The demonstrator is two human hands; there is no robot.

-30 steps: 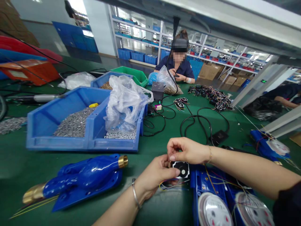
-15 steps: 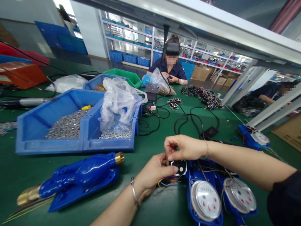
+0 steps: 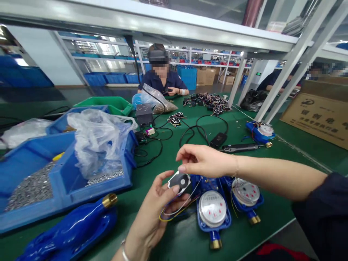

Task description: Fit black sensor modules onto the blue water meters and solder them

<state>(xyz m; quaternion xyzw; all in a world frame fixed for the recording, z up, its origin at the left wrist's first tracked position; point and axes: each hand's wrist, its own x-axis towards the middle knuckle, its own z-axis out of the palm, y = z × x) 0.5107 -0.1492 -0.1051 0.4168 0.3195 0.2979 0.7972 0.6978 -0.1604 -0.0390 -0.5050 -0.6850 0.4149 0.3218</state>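
Observation:
My left hand (image 3: 153,214) holds a small black-and-white module (image 3: 178,180) between thumb and fingers, with thin coloured wires (image 3: 174,210) trailing from it. My right hand (image 3: 203,161) hovers just above the module, thumb and forefinger pinched together at its top edge. Directly to the right of my hands lie two blue water meters (image 3: 213,210) with round white dials and brass ends, the second meter (image 3: 246,194) beside the first. A blue meter body with a brass fitting (image 3: 70,230) lies at the lower left on the green table (image 3: 168,159).
Blue bins of small metal parts (image 3: 62,181) with a clear plastic bag (image 3: 96,139) stand at left. Black cables and a power brick (image 3: 217,139) cross the middle. An electric screwdriver (image 3: 239,147) lies at right. A co-worker (image 3: 160,78) sits across, beside a pile of wired modules (image 3: 210,101).
The view has swung to the right and my hands have lifted the module off the meter. My left hand has opened out under it; my right hand stays pinched above.

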